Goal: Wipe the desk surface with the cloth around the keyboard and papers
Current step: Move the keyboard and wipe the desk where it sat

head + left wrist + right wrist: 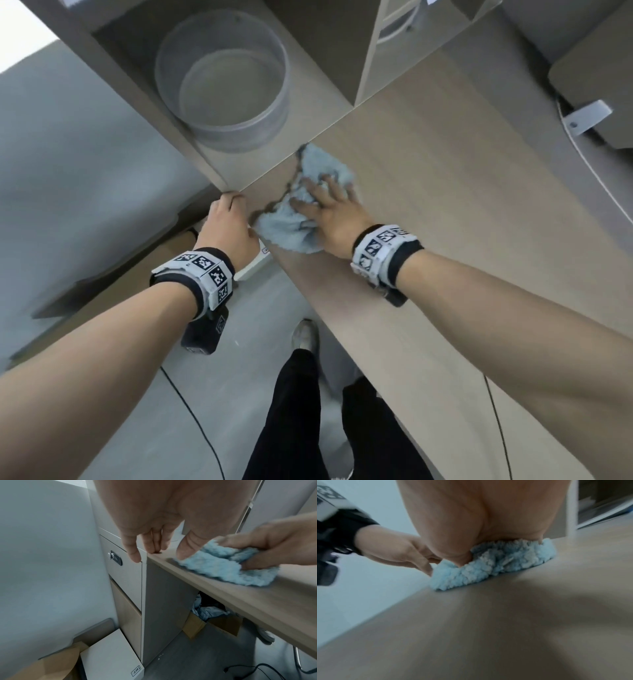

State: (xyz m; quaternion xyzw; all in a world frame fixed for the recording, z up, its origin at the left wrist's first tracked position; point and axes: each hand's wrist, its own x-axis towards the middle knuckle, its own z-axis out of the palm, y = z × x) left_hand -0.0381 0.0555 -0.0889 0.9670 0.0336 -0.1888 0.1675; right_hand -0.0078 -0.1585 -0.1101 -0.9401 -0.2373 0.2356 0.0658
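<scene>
A fluffy light-blue cloth [291,222] [223,569] [488,566] lies bunched on the wooden desk [445,205] [240,595] [505,628], close to its left front corner. My right hand [329,209] [267,545] [471,520] presses down on the cloth with fingers spread flat. My left hand [226,222] [159,539] [399,553] rests its fingertips on the desk corner just left of the cloth, its thumb near the cloth's edge, holding nothing. No keyboard or papers are in view.
A clear round container [222,85] sits in the shelf cubby behind the corner. A drawer with a combination lock [116,558] stands left of the desk. Cardboard boxes [214,623] and cables [257,669] are below. A silver bracket [585,118] stands at the far right.
</scene>
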